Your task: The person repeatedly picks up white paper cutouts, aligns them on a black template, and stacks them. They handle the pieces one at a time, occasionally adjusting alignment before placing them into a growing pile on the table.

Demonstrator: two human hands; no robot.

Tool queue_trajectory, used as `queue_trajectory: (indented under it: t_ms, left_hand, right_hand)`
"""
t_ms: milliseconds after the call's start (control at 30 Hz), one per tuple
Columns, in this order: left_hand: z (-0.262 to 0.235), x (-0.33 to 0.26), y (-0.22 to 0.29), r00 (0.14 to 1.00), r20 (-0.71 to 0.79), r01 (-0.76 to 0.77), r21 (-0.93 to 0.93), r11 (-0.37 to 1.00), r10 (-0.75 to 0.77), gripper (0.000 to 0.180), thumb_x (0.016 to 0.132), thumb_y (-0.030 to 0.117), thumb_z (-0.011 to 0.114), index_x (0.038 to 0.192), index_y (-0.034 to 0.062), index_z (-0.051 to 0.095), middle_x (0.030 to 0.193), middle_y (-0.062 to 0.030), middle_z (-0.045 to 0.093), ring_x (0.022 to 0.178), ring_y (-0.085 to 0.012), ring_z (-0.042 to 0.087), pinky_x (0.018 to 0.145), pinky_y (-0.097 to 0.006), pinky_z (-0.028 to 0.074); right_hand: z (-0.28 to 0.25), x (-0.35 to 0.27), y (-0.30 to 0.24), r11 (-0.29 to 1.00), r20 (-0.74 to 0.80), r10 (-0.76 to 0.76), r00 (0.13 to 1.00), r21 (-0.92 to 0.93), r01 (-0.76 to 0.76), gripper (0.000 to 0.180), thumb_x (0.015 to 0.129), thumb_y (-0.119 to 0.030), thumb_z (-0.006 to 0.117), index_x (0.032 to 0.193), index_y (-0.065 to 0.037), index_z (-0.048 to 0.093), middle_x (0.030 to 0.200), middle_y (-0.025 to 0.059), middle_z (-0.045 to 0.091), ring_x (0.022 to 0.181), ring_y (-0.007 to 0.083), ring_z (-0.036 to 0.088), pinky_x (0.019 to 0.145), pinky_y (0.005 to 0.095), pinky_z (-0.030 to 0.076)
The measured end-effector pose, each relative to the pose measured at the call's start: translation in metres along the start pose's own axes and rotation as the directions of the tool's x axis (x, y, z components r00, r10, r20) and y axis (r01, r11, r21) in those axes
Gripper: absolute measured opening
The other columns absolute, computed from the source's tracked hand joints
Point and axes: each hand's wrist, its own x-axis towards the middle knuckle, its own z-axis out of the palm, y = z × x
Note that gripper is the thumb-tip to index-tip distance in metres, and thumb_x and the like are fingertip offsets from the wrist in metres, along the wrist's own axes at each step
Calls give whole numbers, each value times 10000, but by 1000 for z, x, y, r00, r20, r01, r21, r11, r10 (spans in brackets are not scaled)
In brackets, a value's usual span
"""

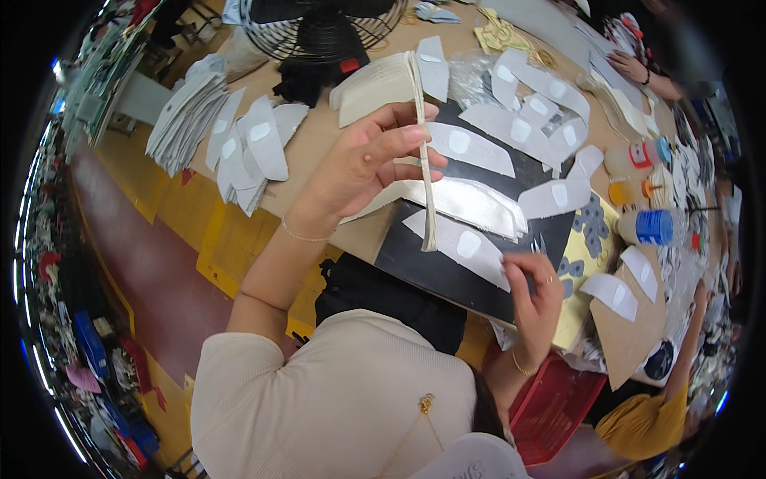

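My left hand (379, 156) is closed around a thin stack of cream cut pieces (425, 191), held up edge-on above the table. Lower right, my right hand (533, 299) has its thumb and finger pinched at the right end of a grey curved cut piece (488, 257). That piece carries a white patch and lies on a black board (395, 249). Behind it on the board are a stack of white curved pieces (471, 209) and another grey piece with a patch (483, 156). A fanned cream stack (363, 94) stands beyond my left hand.
Patched grey pieces lie at left (259, 140) and far right (531, 128). A black fan (319, 28) stands at the back. Bottles (642, 227) and a yellow sheet with dark grey shapes (586, 271) are to the right. A red crate (550, 415) sits below. Other people's arms reach in at right.
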Motion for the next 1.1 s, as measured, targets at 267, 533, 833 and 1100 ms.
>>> queue_trajectory:
  t_ms: [267,533,833,1100]
  left_hand:
    - [46,1,-13,999,54,17,-240,971,-4,536,907,239,645,1324,12,395,952,-40,529,789,-115,551,712,-271,465]
    - [61,10,-20,999,28,-8,-242,970,15,475,982,279,522,1354,4,415,954,-64,501,806,-152,497,705,-294,436]
    - [62,19,-24,1000,-24,-11,-311,951,4,455,990,312,541,1307,-4,459,931,-68,505,803,-168,486,687,-305,436]
    - [60,21,-24,1000,19,-10,-379,925,19,425,940,271,644,1215,20,438,915,-33,525,798,-140,568,728,-323,487]
  right_hand:
    - [45,36,-36,922,-98,-143,985,349,168,210,781,-54,766,964,4,683,880,91,664,749,151,600,681,257,480]
    - [44,22,-30,925,-111,-27,994,374,66,137,840,-51,719,961,9,695,851,95,665,725,144,599,681,254,482]
    - [33,16,-33,965,-147,-162,976,181,187,215,791,-8,741,1003,1,706,933,130,705,830,200,676,741,274,516]
    - [35,13,-34,972,-154,-162,975,145,184,291,739,27,757,1025,-2,710,948,135,717,852,226,697,751,290,529]
